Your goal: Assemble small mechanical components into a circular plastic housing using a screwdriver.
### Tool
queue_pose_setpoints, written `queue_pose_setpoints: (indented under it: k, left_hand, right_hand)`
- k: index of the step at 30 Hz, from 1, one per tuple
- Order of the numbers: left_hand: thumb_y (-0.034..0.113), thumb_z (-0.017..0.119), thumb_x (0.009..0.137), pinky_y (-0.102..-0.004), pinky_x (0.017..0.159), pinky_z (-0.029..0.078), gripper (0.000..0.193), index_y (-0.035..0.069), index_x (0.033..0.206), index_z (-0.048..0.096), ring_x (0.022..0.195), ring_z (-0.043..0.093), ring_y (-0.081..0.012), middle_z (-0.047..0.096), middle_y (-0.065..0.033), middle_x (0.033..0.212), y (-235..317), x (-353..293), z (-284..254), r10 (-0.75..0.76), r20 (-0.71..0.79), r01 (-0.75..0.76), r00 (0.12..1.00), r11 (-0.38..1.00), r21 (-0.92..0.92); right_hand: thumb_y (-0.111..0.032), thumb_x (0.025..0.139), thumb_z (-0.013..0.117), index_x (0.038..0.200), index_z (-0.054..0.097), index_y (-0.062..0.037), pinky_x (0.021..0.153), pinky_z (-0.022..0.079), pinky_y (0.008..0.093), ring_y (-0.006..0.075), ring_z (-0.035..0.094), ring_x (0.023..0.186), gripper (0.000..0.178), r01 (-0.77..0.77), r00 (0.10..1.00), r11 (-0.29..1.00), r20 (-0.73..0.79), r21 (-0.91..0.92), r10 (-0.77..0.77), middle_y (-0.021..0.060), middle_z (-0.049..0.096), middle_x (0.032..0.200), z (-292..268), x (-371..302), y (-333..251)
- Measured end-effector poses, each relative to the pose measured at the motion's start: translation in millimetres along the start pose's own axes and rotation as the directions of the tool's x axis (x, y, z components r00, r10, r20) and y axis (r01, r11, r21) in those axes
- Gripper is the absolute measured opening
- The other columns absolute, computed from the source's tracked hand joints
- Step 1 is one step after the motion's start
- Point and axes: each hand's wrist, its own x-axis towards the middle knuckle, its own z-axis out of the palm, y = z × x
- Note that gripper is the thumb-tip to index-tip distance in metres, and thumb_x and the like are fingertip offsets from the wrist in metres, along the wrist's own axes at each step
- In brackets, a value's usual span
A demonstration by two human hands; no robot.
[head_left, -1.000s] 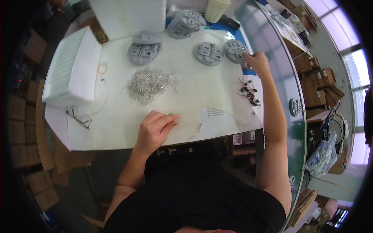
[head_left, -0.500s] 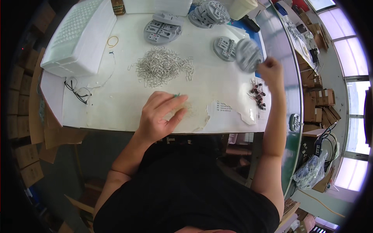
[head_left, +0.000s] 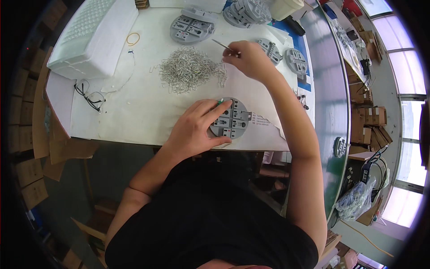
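Observation:
A round grey plastic disc (head_left: 240, 122) with slots and raised blocks lies near the table's front edge. My left hand (head_left: 193, 127) is closed on its left side, fingers over the top and thumb along the near rim. Beside the left fingertips shows a small green piece (head_left: 221, 102), partly hidden. My right hand (head_left: 248, 58) is raised farther off, to the right of a pile of small bent metal wire pieces (head_left: 190, 71). Pinched in its fingers is a thin pointed metal tool (head_left: 220, 44), its tip toward the upper left.
More grey discs (head_left: 191, 29) lie at the back, with a stack (head_left: 248, 12) beside them. Two discs, one (head_left: 296, 62) farthest right, lie beyond my right arm. White foam trays (head_left: 92, 40) and eyeglasses (head_left: 92, 101) are at left. Small dark wired parts (head_left: 303, 99) sit at right.
My right hand has come left from the discs at the right and now holds the pointed tool. A disc now lies under my left hand, where none lay before.

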Motion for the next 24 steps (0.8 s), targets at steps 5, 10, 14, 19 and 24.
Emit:
queue_pose_setpoints:
  k: [5, 10, 14, 19, 24]
  left_hand:
    - [0.035, 0.098, 0.07, -0.0445, 0.102, 0.055, 0.092, 0.01, 0.151, 0.061, 0.12, 0.064, -0.0351, 0.063, -0.0148, 0.133, 3.2, -5.2, -1.3, -0.071, -0.019, 0.071, 0.997, 0.997, -0.03]
    - [0.034, 0.099, 0.071, -0.044, 0.101, 0.056, 0.092, 0.01, 0.151, 0.061, 0.12, 0.064, -0.0348, 0.063, -0.0152, 0.135, -0.8, -3.6, 0.7, -0.054, -0.016, 0.053, 0.998, 0.998, -0.035]
    - [0.033, 0.099, 0.072, -0.0442, 0.1, 0.056, 0.093, 0.01, 0.152, 0.059, 0.12, 0.065, -0.0346, 0.062, -0.0156, 0.136, 4.1, -3.5, 2.9, -0.075, -0.019, 0.074, 0.997, 0.996, -0.043]
    - [0.033, 0.099, 0.072, -0.0445, 0.099, 0.057, 0.094, 0.01, 0.153, 0.057, 0.12, 0.065, -0.0346, 0.06, -0.0154, 0.137, 7.8, -0.1, 6.4, -0.117, -0.025, 0.115, 0.993, 0.992, -0.052]
    - [0.033, 0.099, 0.072, -0.0446, 0.099, 0.057, 0.094, 0.01, 0.154, 0.057, 0.121, 0.065, -0.0351, 0.06, -0.0149, 0.138, 7.1, 0.8, 6.4, -0.117, -0.018, 0.116, 0.993, 0.992, -0.042]
  right_hand:
    - [-0.02, 0.094, 0.075, 0.111, 0.076, -0.0015, 0.08, 0.057, 0.0413, 0.0289, 0.074, 0.085, 0.025, -0.004, 0.991, 0.974, 0.131, -0.228, 0.035, 0.0159, 0.077, 0.095, 21.6, 23.9, 15.1]
    - [-0.018, 0.094, 0.075, 0.111, 0.076, -0.0027, 0.079, 0.056, 0.0397, 0.0258, 0.072, 0.085, 0.022, -0.073, 0.996, 0.969, -0.076, -0.238, 0.056, 0.0133, 0.075, 0.092, 21.7, -3.4, 10.4]
    - [-0.018, 0.094, 0.076, 0.108, 0.075, -0.0003, 0.078, 0.055, 0.0372, 0.0264, 0.07, 0.082, 0.022, -0.168, 0.977, 0.97, -0.099, 0.177, 0.188, 0.0142, 0.077, 0.09, -11.6, -60.9, -10.7]
    - [-0.015, 0.092, 0.08, 0.1, 0.073, 0.0063, 0.071, 0.052, 0.0294, 0.0163, 0.066, 0.078, 0.024, -0.422, 0.889, 0.798, 0.023, 0.43, 0.458, 0.0066, 0.074, 0.078, -7.6, -106.9, -17.6]
    - [-0.015, 0.093, 0.079, 0.096, 0.073, 0.0076, 0.071, 0.052, 0.0289, 0.014, 0.066, 0.083, 0.024, -0.48, 0.863, 0.726, 0.117, 0.493, 0.491, 0.0064, 0.072, 0.085, 7.1, -114.5, -23.8]
